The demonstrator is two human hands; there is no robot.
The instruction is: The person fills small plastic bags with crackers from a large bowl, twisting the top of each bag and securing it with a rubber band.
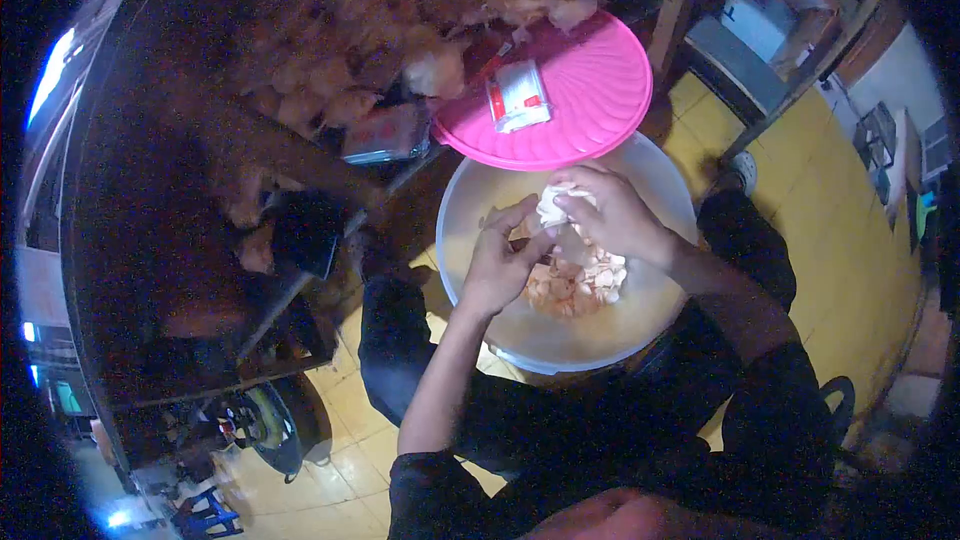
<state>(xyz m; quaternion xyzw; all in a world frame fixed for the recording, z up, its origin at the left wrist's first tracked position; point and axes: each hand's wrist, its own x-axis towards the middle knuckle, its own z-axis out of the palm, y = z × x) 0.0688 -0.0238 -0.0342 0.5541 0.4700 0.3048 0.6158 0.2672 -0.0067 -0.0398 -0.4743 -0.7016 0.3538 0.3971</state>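
Note:
Both hands are over a large translucent tub between my knees. Thin, pale chips lie in a heap at its bottom. My right hand is closed around a bunch of whitish chips, above the tub's far side. Close by on the left, my left hand has its thumb and fingers curled around what looks like a small clear plastic bag, blurred and partly lost against the chips. The hands nearly meet.
A pink lid rests at the tub's far rim, carrying a pack of clear bags. Another pack lies on the dark table. Many filled bags are piled there. Yellow tiles cover the floor; a wooden frame stands behind.

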